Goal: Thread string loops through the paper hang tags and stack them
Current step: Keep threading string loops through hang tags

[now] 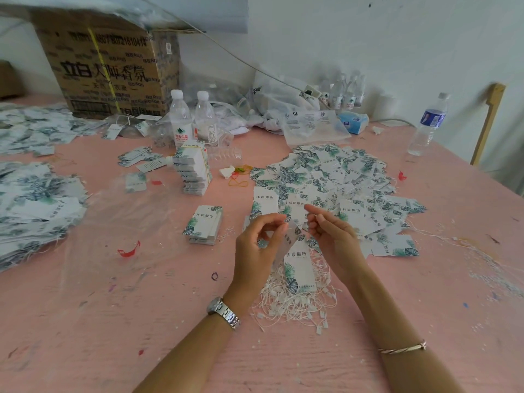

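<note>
My left hand (259,245) pinches the top of a white hang tag (289,241) printed with green leaves, held tilted above the table. My right hand (331,236) is close beside it, fingers pinched near the tag's top; a thin string there is too fine to make out. Under both hands lies a heap of white string loops (295,299) with another tag (300,268) resting on it. A wide pile of loose tags (334,180) spreads just beyond my hands. A small neat stack of tags (204,225) sits to the left.
The pink table (113,321) holds bundled tag stacks (194,168), more tag heaps (37,205) at the far left, water bottles (181,117), a cardboard box (110,69), plastic bags (309,123), a bottle (428,123) at the right, rubber bands (239,177) and a red clip (129,251).
</note>
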A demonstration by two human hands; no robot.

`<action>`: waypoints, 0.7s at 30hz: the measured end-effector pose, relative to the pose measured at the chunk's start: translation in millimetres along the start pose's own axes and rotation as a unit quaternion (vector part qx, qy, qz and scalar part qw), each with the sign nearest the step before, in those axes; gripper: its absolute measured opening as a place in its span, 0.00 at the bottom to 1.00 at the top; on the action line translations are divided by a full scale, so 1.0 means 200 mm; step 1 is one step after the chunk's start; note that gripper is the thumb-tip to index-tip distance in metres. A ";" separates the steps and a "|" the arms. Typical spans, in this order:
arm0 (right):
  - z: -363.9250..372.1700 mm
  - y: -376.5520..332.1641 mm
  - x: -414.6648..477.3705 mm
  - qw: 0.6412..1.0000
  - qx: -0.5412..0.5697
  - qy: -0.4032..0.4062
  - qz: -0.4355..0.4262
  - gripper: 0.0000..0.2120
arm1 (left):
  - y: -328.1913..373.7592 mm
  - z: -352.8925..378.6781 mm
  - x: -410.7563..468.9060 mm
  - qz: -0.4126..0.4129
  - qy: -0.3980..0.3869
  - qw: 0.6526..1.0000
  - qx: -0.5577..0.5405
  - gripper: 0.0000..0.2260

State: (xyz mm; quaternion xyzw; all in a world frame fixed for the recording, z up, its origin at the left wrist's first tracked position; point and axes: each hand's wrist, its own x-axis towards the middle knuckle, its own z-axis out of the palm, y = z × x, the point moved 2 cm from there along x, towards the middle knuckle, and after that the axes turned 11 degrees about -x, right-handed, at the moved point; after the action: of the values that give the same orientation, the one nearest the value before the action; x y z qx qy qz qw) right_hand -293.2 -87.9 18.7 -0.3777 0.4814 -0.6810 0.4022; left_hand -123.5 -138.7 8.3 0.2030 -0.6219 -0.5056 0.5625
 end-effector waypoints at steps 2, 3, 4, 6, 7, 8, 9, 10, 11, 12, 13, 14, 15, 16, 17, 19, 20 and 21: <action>0.00 0.01 0.00 1.000 -0.010 -0.012 0.002 0.14 | -0.01 0.00 0.00 -0.010 0.007 1.000 0.006 0.08; 0.01 0.01 0.00 1.000 -0.016 -0.016 -0.002 0.14 | -0.02 0.00 0.00 -0.011 0.007 1.000 0.014 0.08; 0.01 0.01 -0.01 1.000 -0.021 -0.018 -0.006 0.14 | -0.02 -0.01 0.00 -0.010 0.005 1.000 0.023 0.07; 0.01 0.01 -0.01 0.999 -0.028 -0.013 -0.013 0.14 | -0.02 -0.01 0.00 -0.005 0.003 0.999 0.035 0.07; 0.01 0.01 -0.01 0.999 -0.032 -0.008 -0.016 0.13 | -0.02 -0.01 0.00 -0.002 0.003 0.999 0.040 0.07; 0.01 0.01 -0.01 0.999 -0.036 -0.002 -0.019 0.12 | -0.02 -0.01 0.00 0.000 0.005 0.999 0.046 0.07; 0.01 0.01 -0.01 0.999 -0.040 0.001 -0.021 0.11 | -0.02 0.00 0.00 0.001 0.005 0.999 0.052 0.07; 0.01 0.00 -0.02 0.999 -0.044 0.004 -0.023 0.10 | -0.02 0.00 0.00 -0.002 0.004 0.999 0.054 0.07; 0.01 0.00 -0.02 0.999 -0.047 0.005 -0.025 0.10 | -0.02 0.00 0.00 -0.005 0.001 0.999 0.053 0.06; 0.01 0.00 -0.02 0.998 -0.051 0.007 -0.025 0.10 | -0.02 0.00 0.00 -0.008 -0.002 0.999 0.051 0.04; 0.01 -0.01 -0.03 0.998 -0.055 0.009 -0.025 0.10 | -0.02 0.01 0.00 -0.008 -0.005 0.999 0.049 0.02; 0.01 -0.01 -0.03 0.998 -0.060 0.012 -0.025 0.09 | -0.02 0.01 0.00 -0.007 -0.007 0.999 0.049 0.02; 0.01 -0.01 -0.03 0.997 -0.065 0.013 -0.027 0.08 | -0.02 0.01 0.00 -0.005 -0.009 0.999 0.049 0.02; 0.01 -0.01 -0.03 0.997 -0.068 0.012 -0.029 0.06 | -0.02 0.01 0.00 -0.003 -0.012 0.999 0.049 0.02; 0.01 -0.01 -0.03 0.997 -0.069 0.011 -0.032 0.05 | -0.01 0.01 0.00 -0.002 -0.015 0.999 0.049 0.01; 0.01 -0.01 -0.03 0.997 -0.068 0.011 -0.035 0.02 | -0.01 0.01 0.00 0.001 -0.019 0.999 0.047 0.01; 0.01 -0.01 -0.03 0.997 -0.063 0.010 -0.035 0.02 | 0.00 0.01 0.00 0.002 -0.021 0.999 0.047 0.01; 0.01 -0.02 -0.03 0.998 -0.055 0.006 -0.033 0.02 | 0.00 0.01 0.00 0.004 -0.022 0.999 0.049 0.01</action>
State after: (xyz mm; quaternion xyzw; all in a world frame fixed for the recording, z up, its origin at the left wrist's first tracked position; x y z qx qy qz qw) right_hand -288.9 -82.6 22.1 -0.4108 0.5078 -0.6689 0.3549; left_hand -125.6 -137.1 8.1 0.2171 -0.6590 -0.4763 0.5401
